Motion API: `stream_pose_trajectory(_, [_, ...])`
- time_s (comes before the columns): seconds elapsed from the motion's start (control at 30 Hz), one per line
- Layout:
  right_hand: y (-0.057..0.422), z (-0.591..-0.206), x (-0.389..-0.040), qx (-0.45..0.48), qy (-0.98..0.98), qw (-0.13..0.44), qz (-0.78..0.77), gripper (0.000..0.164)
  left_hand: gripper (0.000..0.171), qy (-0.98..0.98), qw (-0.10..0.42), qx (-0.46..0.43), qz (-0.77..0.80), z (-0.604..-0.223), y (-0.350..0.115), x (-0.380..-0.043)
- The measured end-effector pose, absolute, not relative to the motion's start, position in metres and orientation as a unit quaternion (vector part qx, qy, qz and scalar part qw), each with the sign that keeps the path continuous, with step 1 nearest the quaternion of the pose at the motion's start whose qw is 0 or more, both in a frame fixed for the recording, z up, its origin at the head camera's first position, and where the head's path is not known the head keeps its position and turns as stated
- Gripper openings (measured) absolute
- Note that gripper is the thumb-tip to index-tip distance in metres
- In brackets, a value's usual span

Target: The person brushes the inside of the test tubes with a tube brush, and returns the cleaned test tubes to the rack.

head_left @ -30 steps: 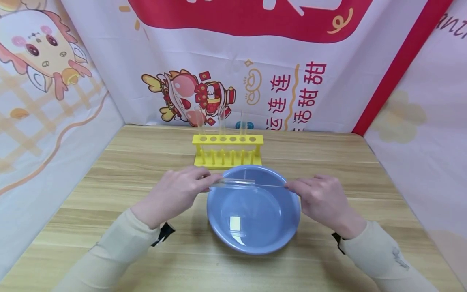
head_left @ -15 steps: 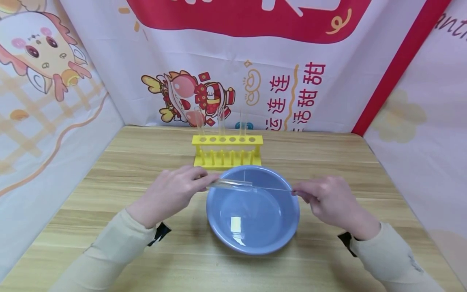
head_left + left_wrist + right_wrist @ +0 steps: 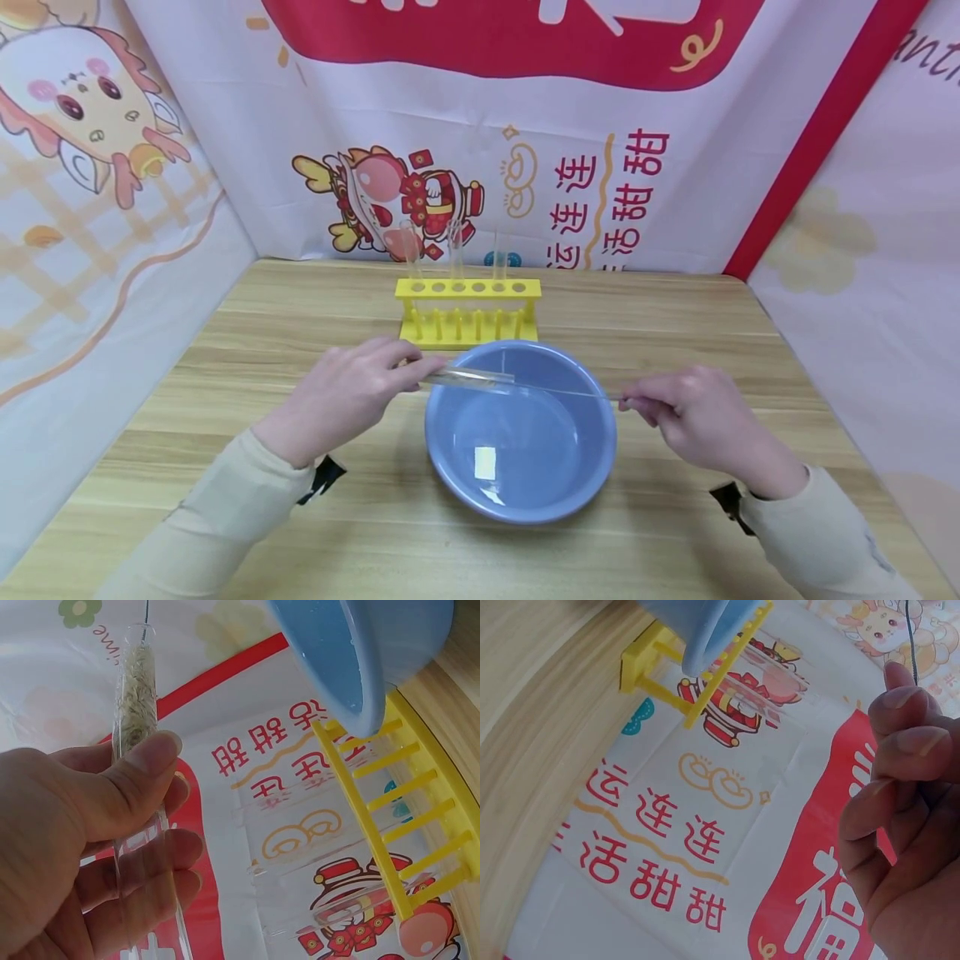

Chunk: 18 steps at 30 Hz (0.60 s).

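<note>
My left hand (image 3: 348,392) holds a clear glass test tube (image 3: 472,380) almost level over the far part of a blue basin (image 3: 606,458), mouth to the right. In the left wrist view the pale bristles of a test tube brush (image 3: 136,694) sit inside the tube near its mouth, thumb and fingers gripping the glass just behind them. The brush's thin wire handle (image 3: 562,391) runs out of the mouth to my right hand (image 3: 693,417), which pinches it beyond the basin's right rim. In the right wrist view those fingers (image 3: 900,705) are curled around the dark wire.
Behind the basin stands a yellow test tube rack (image 3: 468,288) with several holes and pegs; 3 clear tubes (image 3: 456,250) stand upright in it. Printed cloth (image 3: 480,108) walls the wooden table (image 3: 300,317) at the back and sides.
My right hand has moved to the right and slightly nearer, drawing out more wire from the tube's mouth. My left hand and the tube have shifted slightly left.
</note>
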State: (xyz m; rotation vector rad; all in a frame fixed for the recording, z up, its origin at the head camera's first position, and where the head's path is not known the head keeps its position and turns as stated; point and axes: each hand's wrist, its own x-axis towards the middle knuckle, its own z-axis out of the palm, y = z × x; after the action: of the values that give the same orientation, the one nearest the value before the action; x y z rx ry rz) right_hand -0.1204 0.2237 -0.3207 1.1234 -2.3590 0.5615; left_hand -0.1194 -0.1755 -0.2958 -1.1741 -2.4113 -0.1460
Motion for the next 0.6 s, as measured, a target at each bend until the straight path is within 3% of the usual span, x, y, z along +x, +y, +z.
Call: stream_pose_trajectory(0.6, [0.236, -0.323, -0.118, 0.391, -0.870, 0.209, 0.217, 0.034, 0.052, -0.875, 0.225, -0.427, -0.050, -0.294, -0.180, -0.120])
